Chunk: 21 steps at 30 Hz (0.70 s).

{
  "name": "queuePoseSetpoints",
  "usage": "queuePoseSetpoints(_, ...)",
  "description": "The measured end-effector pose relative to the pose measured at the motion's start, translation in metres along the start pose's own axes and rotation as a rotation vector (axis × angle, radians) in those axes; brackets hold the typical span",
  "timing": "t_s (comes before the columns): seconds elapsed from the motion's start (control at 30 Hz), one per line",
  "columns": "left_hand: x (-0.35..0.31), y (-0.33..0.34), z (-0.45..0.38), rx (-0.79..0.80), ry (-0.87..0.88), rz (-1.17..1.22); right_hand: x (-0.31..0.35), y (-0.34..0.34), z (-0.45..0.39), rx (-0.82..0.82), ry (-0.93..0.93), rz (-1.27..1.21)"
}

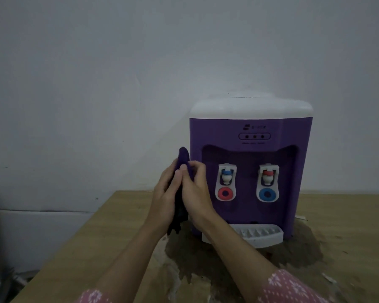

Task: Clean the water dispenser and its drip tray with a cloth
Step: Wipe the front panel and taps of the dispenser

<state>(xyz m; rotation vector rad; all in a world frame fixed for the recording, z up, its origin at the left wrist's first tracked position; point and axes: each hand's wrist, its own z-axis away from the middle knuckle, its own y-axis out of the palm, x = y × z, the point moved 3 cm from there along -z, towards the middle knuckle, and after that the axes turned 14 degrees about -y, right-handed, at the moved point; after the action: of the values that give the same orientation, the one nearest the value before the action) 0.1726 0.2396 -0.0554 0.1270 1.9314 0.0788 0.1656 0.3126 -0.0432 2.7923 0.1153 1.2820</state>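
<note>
A purple water dispenser (249, 171) with a white top stands on a wooden table (118, 237). It has two white taps, and a white drip tray (263, 235) sticks out at its foot. A dark purple cloth (183, 162) is held upright just left of the dispenser's front corner. My left hand (165, 197) and my right hand (196, 193) both grip the cloth, which is pressed between them; its lower end hangs dark below the palms. The hands cover the dispenser's lower left edge.
A dark wet stain (239, 259) spreads on the table around the dispenser's base. The table's left edge runs diagonally at the lower left, with a pale wall (96, 84) behind. The floor area at the far left is dim and unclear.
</note>
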Motion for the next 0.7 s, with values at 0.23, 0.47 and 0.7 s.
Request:
queuePoseSetpoints(0.23,-0.011,-0.002,0.000,-0.239,0.230,-0.433,0.015,-0.039,-0.003,0.283,-0.205,0.294)
queuePoseSetpoints(0.47,-0.015,0.044,-0.022,-0.063,0.445,-0.832,0.000,-0.102,-0.009,-0.292,-0.073,0.428)
queuePoseSetpoints(0.7,-0.006,0.077,-0.033,-0.150,0.666,-1.332,-0.016,-0.112,-0.012,-0.107,-0.026,0.294)
